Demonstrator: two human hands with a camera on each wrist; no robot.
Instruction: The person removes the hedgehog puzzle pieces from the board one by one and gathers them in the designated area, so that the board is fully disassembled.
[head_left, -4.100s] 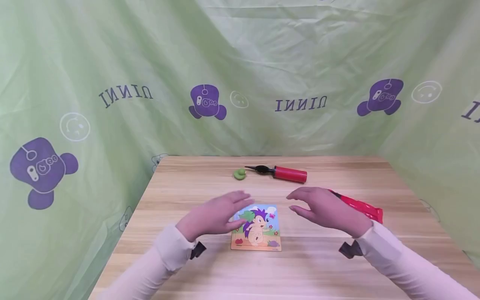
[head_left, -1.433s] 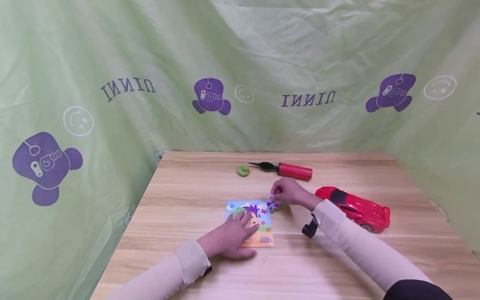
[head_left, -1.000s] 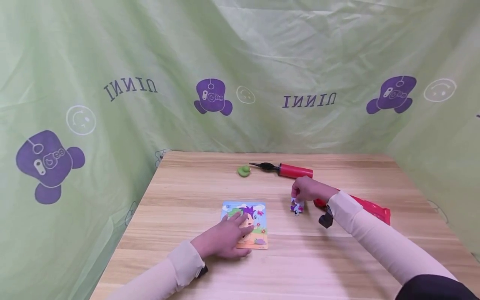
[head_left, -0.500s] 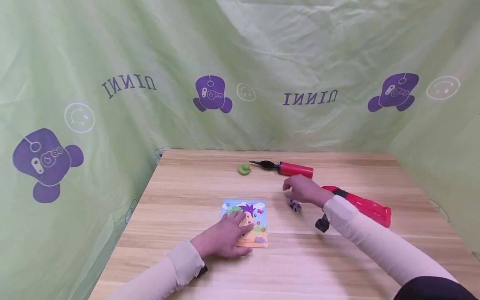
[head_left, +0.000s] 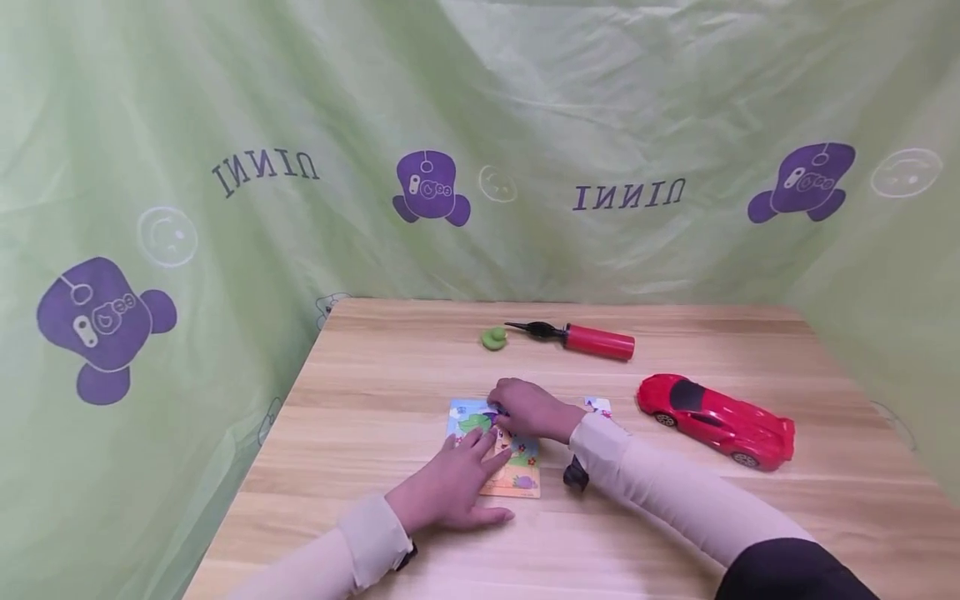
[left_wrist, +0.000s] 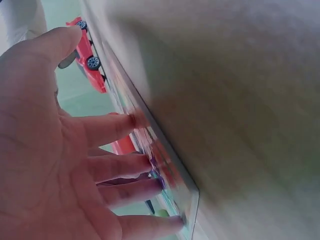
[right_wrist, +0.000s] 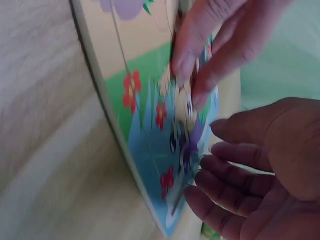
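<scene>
A square hedgehog picture puzzle [head_left: 517, 487] lies flat on the table. My left hand [head_left: 450, 487] rests on it, fingers spread; in the left wrist view the straight fingertips [left_wrist: 125, 190] touch its face. At the puzzle's far edge is my right hand [head_left: 528, 408], its thumb and curled fingers pinching a dark purple puzzle piece [right_wrist: 186, 157], mostly covered by the hand in the head view. In the right wrist view my right hand [right_wrist: 265, 165] faces the left fingertips [right_wrist: 185, 65] across the puzzle. A loose puzzle piece [head_left: 597, 406] lies right of the board, partly behind my right forearm.
A red toy car [head_left: 716, 421] stands on the table to the right. At the back lie a red and black hand pump [head_left: 598, 342] and a small green toy duck [head_left: 494, 338]. A green printed cloth [head_left: 600, 100] hangs behind the table [head_left: 360, 375].
My right hand lifted a piece off the puzzle, carried it right and let it go on the table, then came back left to the board. My left hand came down onto the puzzle.
</scene>
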